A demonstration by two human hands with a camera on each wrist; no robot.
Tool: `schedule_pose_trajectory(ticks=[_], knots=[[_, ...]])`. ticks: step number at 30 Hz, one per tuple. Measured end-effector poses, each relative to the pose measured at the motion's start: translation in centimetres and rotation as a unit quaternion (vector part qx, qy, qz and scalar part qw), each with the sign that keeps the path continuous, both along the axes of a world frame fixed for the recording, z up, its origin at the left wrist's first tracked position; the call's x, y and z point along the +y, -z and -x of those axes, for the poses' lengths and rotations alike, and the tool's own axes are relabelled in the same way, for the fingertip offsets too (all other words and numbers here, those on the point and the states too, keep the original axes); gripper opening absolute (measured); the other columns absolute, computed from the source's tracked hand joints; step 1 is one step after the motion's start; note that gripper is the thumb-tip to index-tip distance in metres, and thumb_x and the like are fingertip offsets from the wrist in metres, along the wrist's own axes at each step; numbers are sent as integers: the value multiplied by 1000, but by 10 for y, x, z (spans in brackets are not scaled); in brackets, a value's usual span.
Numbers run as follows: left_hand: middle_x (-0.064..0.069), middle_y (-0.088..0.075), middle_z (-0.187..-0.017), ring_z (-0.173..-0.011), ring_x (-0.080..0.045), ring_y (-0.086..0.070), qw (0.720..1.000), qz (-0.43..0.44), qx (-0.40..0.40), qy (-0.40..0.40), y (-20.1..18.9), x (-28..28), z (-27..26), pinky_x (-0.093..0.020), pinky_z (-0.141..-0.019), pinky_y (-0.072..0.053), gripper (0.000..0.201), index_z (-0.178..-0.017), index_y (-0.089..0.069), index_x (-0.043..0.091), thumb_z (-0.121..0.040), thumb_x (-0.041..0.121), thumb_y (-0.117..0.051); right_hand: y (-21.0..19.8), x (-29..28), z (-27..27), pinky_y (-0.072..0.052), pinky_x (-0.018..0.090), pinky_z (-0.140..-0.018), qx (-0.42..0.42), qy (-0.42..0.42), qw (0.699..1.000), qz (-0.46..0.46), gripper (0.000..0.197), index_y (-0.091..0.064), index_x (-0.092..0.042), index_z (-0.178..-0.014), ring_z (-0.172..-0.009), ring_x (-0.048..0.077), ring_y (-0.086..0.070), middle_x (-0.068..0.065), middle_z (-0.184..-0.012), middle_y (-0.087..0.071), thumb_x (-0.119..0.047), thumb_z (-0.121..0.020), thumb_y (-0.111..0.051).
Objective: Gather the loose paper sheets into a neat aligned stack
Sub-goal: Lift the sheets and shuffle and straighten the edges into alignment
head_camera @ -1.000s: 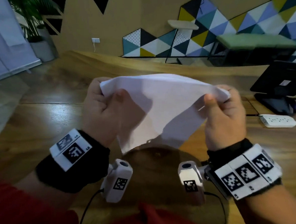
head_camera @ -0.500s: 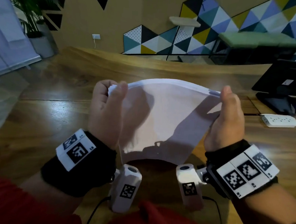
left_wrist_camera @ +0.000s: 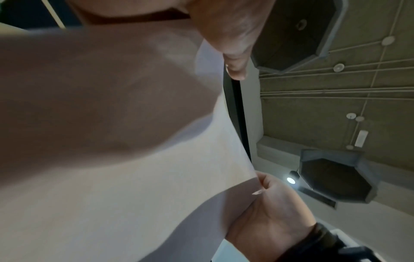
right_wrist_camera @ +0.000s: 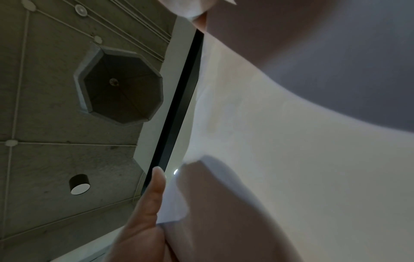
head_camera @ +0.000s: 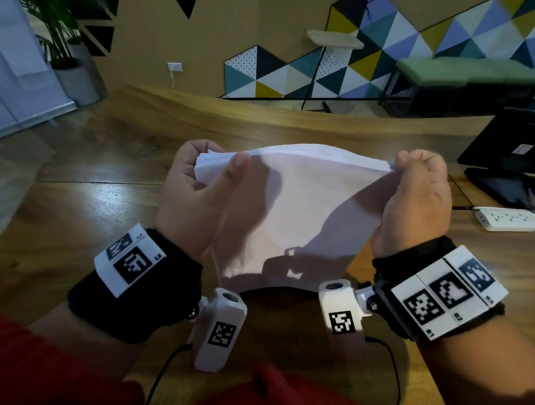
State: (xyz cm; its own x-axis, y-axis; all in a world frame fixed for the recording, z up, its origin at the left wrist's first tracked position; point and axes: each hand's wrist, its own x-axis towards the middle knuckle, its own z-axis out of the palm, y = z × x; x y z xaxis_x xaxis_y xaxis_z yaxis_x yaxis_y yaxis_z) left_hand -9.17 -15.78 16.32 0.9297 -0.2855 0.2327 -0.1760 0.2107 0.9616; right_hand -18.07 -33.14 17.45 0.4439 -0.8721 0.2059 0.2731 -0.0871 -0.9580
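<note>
A bundle of white paper sheets [head_camera: 294, 210] stands nearly upright over the wooden table [head_camera: 71, 209], its lower edge close to the tabletop. My left hand [head_camera: 198, 182] grips the bundle's top left corner, thumb in front and fingers curled behind. The top right corner is pinched by my right hand [head_camera: 417, 192]. Several sheet edges fan slightly at the top. In the left wrist view the paper sheets [left_wrist_camera: 156, 177] fill most of the picture. The right wrist view shows the paper sheets [right_wrist_camera: 291, 159] against my thumb.
A black monitor stand [head_camera: 509, 173] and a white power strip [head_camera: 506, 219] sit at the table's right. Beyond the far table edge are a patterned wall, a green bench [head_camera: 468, 72] and a potted plant [head_camera: 60, 33]. Wrist cameras hang below both wrists.
The sheets have been raised from a sagging hold to a more upright one, their top edge now drawn straighter between both hands. Both grips stay at the top corners.
</note>
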Motion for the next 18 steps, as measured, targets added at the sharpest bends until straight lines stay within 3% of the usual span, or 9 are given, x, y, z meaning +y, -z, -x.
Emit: schedule_pose_trajectory(ticks=[3,5,11,14,18], knots=[[13,-65,-56,-51,0,-59,1000,18,23,1,2,0,1,-18,-44,-47,22,-75,-53,28,-66,42,-67,-3,1,1,-31,22,-60,3,4,1000,-5,10,-43,-26,-64,-62,8,-38,-12,-61,-41,-24,-73,-47],[12,-63,-54,-50,-2,-59,996,52,65,-13,1,-3,1,-19,-45,-48,15,-72,-54,26,-71,37,-63,-4,2,2,-31,26,-61,1,-2,1000,-10,9,-43,-25,-68,-65,14,-36,-8,-63,-38,-27,-73,-49],[13,-59,-48,-49,-4,-54,993,63,81,-52,-1,-8,-1,-21,-49,-43,16,-65,-54,23,-81,25,-58,-4,1,1,-30,25,-53,25,-19,1000,-1,26,-39,-29,-78,-57,10,-35,1,-71,-41,-24,-66,-61],[12,-58,-49,-53,-7,-52,992,69,82,-62,-1,-9,-3,-24,-52,-42,11,-65,-54,22,-73,29,-58,-5,-1,-2,-34,22,-59,11,-2,1000,8,25,-39,-29,-77,-64,11,-38,6,-82,-42,-21,-65,-59],[11,-61,-51,-52,-6,-56,996,63,55,-40,0,-6,-3,-21,-48,-45,14,-66,-56,24,-77,30,-62,-5,-5,-2,-37,8,-58,-10,-9,1000,10,20,-40,-26,-79,-57,-3,-42,-6,-72,-38,-13,-73,-54]])
